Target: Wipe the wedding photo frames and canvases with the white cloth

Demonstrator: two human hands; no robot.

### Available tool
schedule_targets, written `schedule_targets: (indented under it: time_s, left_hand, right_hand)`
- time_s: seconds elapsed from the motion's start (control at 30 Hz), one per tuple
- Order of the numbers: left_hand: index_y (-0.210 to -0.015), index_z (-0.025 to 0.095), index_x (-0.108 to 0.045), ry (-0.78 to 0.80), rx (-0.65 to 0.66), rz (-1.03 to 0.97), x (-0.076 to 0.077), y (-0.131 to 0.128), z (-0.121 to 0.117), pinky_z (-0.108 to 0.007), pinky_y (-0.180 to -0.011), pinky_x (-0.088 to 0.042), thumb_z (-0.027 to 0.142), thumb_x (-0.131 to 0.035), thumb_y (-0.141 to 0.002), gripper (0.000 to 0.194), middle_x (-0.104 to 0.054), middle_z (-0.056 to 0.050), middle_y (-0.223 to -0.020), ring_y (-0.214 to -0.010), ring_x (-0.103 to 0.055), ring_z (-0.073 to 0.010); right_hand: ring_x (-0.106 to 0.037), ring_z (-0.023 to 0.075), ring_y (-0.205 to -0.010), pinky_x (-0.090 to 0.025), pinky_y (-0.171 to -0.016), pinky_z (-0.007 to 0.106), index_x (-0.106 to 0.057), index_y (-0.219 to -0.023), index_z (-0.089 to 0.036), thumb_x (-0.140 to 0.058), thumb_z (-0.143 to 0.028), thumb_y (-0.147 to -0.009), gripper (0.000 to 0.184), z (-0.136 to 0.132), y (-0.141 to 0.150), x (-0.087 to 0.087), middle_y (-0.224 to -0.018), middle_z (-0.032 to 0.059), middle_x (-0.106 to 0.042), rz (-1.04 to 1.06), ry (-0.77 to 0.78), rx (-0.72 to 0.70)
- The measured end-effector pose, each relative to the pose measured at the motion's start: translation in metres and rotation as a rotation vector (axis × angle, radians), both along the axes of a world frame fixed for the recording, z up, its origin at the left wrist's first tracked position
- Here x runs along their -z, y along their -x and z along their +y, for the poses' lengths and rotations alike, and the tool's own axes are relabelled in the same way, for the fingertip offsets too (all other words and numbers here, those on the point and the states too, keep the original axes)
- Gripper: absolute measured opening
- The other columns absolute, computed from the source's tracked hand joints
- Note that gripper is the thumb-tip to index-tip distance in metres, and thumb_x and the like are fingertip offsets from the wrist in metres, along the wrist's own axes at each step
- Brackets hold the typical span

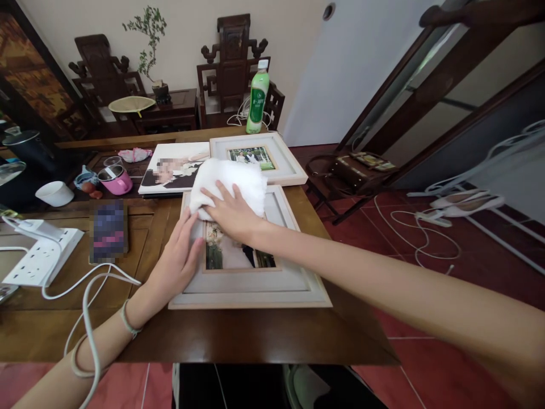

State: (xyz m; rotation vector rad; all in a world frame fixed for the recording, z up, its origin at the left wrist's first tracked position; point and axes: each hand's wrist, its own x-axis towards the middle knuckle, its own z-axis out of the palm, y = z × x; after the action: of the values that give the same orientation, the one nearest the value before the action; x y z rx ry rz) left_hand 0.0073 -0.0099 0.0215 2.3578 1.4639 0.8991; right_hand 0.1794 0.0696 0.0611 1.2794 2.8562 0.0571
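Note:
A light wooden picture frame (pixel 251 298) lies flat near the table's front edge, its photo (pixel 230 255) partly covered by my right arm. Across the frame's upper part is a folded white cloth (pixel 247 179). My right hand (pixel 232 213) lies flat on that cloth with fingers spread, pressing it down. Along the frame's left edge rests my left hand (pixel 176 258), fingers stretched out and thumb over the border. Just behind, a second framed photo (pixel 289 156) and a photo album or panel (pixel 170 159) lie side by side, the cloth reaching over their near edges.
A green drink bottle (pixel 258 99) stands behind the frames. To the left are a pink mug (pixel 116 180), a white cup (pixel 54 194), a dark blurred item (pixel 108 230) and a power strip (pixel 45 255). A white cable (pixel 87 318) crosses my left forearm.

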Motion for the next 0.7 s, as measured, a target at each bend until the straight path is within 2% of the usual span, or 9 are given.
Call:
schedule_targets:
  time_s: [0.07, 0.17, 0.3, 0.4, 0.5, 0.6, 0.7]
  left_hand:
    - [-0.152, 0.015, -0.025, -0.011, -0.002, -0.027, -0.003, -0.001, -0.001, -0.048, -0.123, -0.02, 0.036, -0.032, -0.103, 0.054, -0.024, -0.017, -0.162, -0.151, -0.021, -0.0249]
    - [-0.154, 0.016, -0.021, 0.006, 0.008, -0.044, -0.003, -0.001, -0.002, -0.048, -0.123, -0.019, 0.038, -0.031, -0.103, 0.056, -0.023, -0.017, -0.162, -0.151, -0.02, -0.0258]
    - [-0.154, 0.017, -0.023, 0.019, 0.01, -0.067, 0.002, 0.002, -0.001, -0.049, -0.122, -0.021, 0.039, -0.029, -0.104, 0.055, -0.025, -0.017, -0.162, -0.15, -0.022, -0.0263]
    - [-0.152, 0.015, -0.028, 0.03, 0.017, -0.099, 0.003, 0.003, -0.001, -0.048, -0.121, -0.024, 0.04, -0.027, -0.104, 0.054, -0.032, -0.017, -0.159, -0.149, -0.027, -0.0254]
    - [-0.147, 0.016, -0.036, 0.054, -0.008, -0.107, 0.004, 0.002, -0.001, -0.048, -0.12, -0.028, 0.038, -0.029, -0.104, 0.05, -0.04, -0.016, -0.154, -0.146, -0.034, -0.0247]
    - [-0.142, 0.016, -0.043, 0.061, -0.04, -0.056, 0.006, 0.0, 0.001, -0.049, -0.12, -0.028, 0.033, -0.036, -0.102, 0.045, -0.042, -0.017, -0.153, -0.146, -0.034, -0.0251]
    - [-0.14, 0.016, -0.045, 0.028, -0.039, -0.032, 0.009, 0.0, 0.002, -0.049, -0.12, -0.029, 0.027, -0.036, -0.101, 0.042, -0.045, -0.017, -0.151, -0.145, -0.036, -0.0246]
  right_hand:
    - [-0.013, 0.0468, -0.146, -0.02, -0.112, 0.072, -0.062, -0.131, -0.018, -0.044, -0.008, -0.093, 0.043, -0.001, 0.011, 0.0, -0.162, 0.011, -0.024, -0.004, 0.013, 0.011]
    - [-0.017, 0.0491, -0.145, -0.022, -0.11, 0.073, -0.064, -0.129, -0.018, -0.048, -0.014, -0.094, 0.039, -0.017, 0.017, 0.0, -0.16, 0.0134, -0.029, -0.004, 0.033, -0.015]
    - [-0.024, 0.0497, -0.142, -0.029, -0.109, 0.07, -0.06, -0.134, -0.012, -0.04, -0.017, -0.098, 0.042, -0.059, 0.013, -0.003, -0.158, 0.0165, -0.033, -0.008, 0.066, -0.085]
    - [-0.029, 0.0504, -0.14, -0.032, -0.108, 0.07, -0.063, -0.132, -0.012, -0.045, -0.017, -0.096, 0.04, -0.095, 0.007, -0.004, -0.156, 0.0181, -0.035, -0.046, 0.115, -0.153]
    - [-0.033, 0.0506, -0.138, -0.032, -0.107, 0.072, -0.071, -0.121, -0.017, -0.054, -0.021, -0.094, 0.033, -0.119, -0.004, -0.005, -0.154, 0.0163, -0.04, -0.022, 0.151, -0.223]
    - [-0.038, 0.0517, -0.135, -0.038, -0.102, 0.072, -0.075, -0.114, -0.019, -0.062, -0.024, -0.088, 0.029, -0.124, -0.018, -0.013, -0.149, 0.0162, -0.046, -0.041, 0.221, -0.216]
    - [-0.042, 0.0536, -0.131, -0.042, -0.096, 0.073, -0.078, -0.104, -0.024, -0.073, -0.023, -0.078, 0.027, -0.117, -0.03, -0.028, -0.145, 0.0163, -0.052, -0.096, 0.359, -0.149]
